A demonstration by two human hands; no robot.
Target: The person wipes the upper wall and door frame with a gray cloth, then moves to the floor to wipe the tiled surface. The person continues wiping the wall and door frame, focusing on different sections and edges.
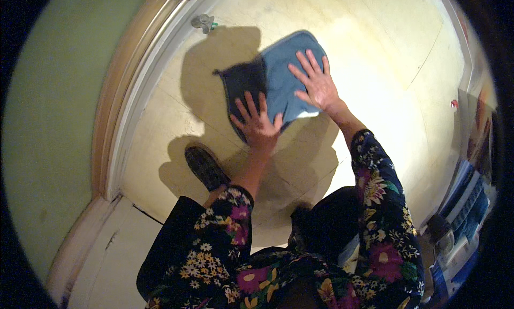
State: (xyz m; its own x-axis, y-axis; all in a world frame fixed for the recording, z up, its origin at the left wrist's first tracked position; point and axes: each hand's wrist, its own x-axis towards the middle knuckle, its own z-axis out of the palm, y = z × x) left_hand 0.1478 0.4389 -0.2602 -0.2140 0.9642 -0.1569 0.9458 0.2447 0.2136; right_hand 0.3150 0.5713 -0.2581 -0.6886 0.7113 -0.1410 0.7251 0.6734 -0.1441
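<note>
A blue-grey cloth with an edged border lies spread on the pale floor. My right hand rests palm down on its right part, fingers spread. On the lower left part, which is in shadow, my left hand lies flat, its fingers also apart. The cloth is slightly rumpled between the hands, and its left corner has a small loop or tip. Neither hand grips the cloth's edge.
A small clear and grey object with a green part sits by the wooden door frame at upper left. My shoe stands below the cloth. Papers or packages are stacked at right, near a small red thing.
</note>
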